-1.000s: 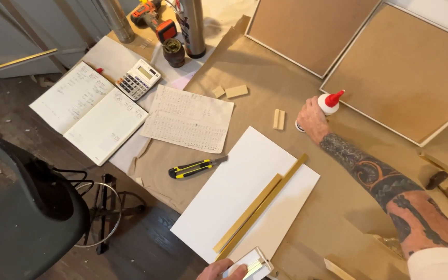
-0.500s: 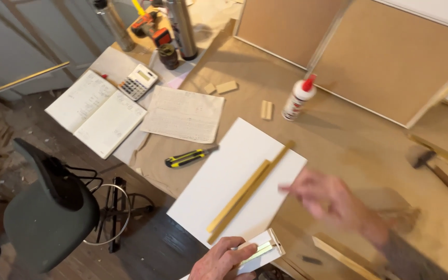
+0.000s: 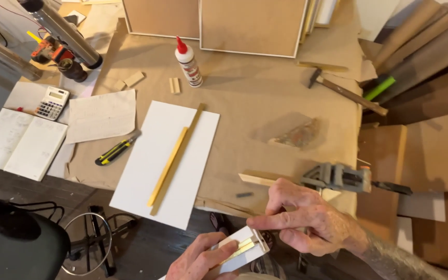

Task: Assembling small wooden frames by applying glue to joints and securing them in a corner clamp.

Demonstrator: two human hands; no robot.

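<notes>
My left hand [image 3: 198, 259] holds a small white frame corner piece [image 3: 242, 249] with a yellow strip on it, at the bottom of the view below the table's front edge. My right hand [image 3: 307, 218] reaches in from the right, and its index finger and thumb pinch the upper end of that piece. Further up, a white board [image 3: 149, 171] lies on the paper-covered table with two long yellow wooden strips [image 3: 172, 161] laid along it. A white glue bottle with a red cap [image 3: 188, 62] stands upright at the back.
A yellow-black utility knife [image 3: 114, 151], loose paper sheet [image 3: 102, 116], calculator [image 3: 52, 102] and open notebook [image 3: 19, 142] lie left. A grey corner clamp [image 3: 338, 176] and hammer [image 3: 346, 93] are right. Framed panels [image 3: 252, 26] lean at the back. A dark chair [image 3: 16, 243] stands lower left.
My right hand left the glue bottle standing at the back, swept down across the table and now pinches the small piece in my left hand. The view has shifted right.
</notes>
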